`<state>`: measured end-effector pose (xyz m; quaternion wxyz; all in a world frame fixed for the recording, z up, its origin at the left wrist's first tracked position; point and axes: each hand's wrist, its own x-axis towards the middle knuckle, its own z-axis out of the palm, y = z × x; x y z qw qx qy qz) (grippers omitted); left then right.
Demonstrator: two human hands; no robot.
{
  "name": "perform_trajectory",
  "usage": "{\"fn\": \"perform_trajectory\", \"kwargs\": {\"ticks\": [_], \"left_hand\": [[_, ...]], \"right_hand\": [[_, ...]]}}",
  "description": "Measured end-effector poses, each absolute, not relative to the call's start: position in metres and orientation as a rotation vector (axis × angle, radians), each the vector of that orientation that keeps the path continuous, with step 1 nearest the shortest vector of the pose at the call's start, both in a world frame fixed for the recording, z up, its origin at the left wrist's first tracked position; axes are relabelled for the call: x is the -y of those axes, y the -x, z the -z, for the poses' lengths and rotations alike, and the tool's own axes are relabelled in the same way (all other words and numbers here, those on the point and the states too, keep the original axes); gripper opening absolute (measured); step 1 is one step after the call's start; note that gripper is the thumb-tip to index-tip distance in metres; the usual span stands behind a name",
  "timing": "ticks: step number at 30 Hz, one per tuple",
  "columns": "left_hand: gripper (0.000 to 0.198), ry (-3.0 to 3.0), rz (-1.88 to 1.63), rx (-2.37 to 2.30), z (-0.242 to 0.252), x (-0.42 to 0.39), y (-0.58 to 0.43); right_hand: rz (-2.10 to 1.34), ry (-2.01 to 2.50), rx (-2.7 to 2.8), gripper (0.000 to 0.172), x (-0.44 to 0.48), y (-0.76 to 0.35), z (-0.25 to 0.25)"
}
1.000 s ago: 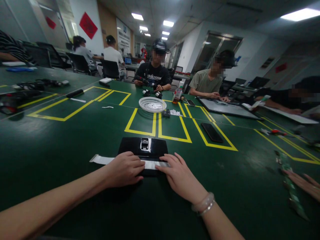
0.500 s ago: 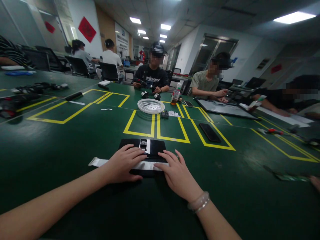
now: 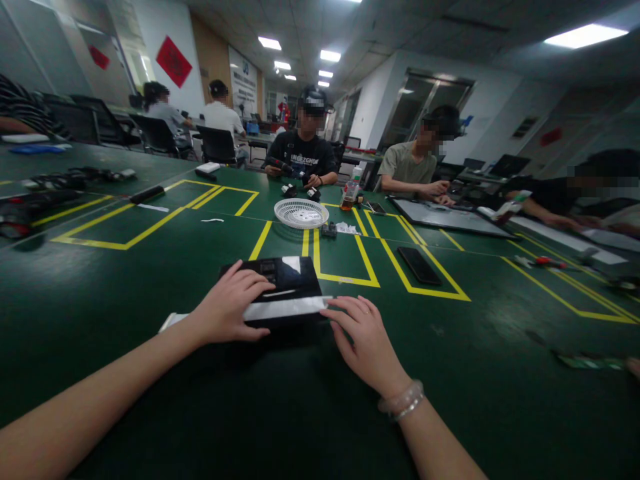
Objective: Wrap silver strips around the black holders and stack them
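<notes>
The left hand (image 3: 227,305) lies open, palm down, across the white strip (image 3: 290,308) and the black panel (image 3: 287,275). The right hand (image 3: 367,340), also open, touches the strip's right end with its fingertips. The panel rests on the green desk (image 3: 125,287), just before the yellow lines (image 3: 350,279).

1. This is an assembly workshop set up in an office-like hall.
2. A long green table (image 3: 150,287) is marked into bays with yellow tape (image 3: 345,277).
3. Workers (image 3: 307,160) sit around it, with a white basket (image 3: 301,213), a phone (image 3: 419,265) and a large panel (image 3: 445,217) laid out among them.
4. A black panel (image 3: 280,277) lies at the near edge.
5. Ceiling lights (image 3: 585,35), office chairs (image 3: 217,143) and glass doors (image 3: 425,100) frame the room.
6. Red paper squares (image 3: 173,61) hang on the wall.
</notes>
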<state>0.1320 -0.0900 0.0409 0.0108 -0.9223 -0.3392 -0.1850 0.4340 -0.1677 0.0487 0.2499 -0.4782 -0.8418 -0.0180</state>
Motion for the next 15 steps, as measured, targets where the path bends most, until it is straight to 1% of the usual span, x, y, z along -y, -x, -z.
{"fn": "perform_trajectory", "kwargs": {"ticks": [4,6,8,10,12,13,15], "left_hand": [[0.065,2.573,0.649,1.362,-0.051,0.061,-0.083],[0.068,2.412,0.62,1.518,-0.049,0.047,-0.051],[0.073,2.264,0.679,1.614,-0.042,0.035,-0.014],[0.076,2.112,0.865,1.617,-0.031,0.026,0.024],[0.071,1.963,1.033,1.556,-0.021,0.021,0.06],[0.068,1.95,1.066,1.514,-0.018,0.021,0.075],[0.065,2.225,0.976,1.411,-0.016,0.024,0.098]], "right_hand": [[0.028,1.277,2.289,0.032,0.165,-0.437,-0.046],[0.02,1.27,2.289,0.031,0.164,-0.438,-0.045],[0.01,1.269,2.289,0.03,0.163,-0.438,-0.044],[-0.002,1.279,2.291,0.029,0.164,-0.438,-0.044],[-0.012,1.297,2.295,0.028,0.164,-0.437,-0.045],[-0.017,1.306,2.298,0.028,0.165,-0.437,-0.045],[-0.028,1.32,2.309,0.027,0.165,-0.436,-0.045]]}}
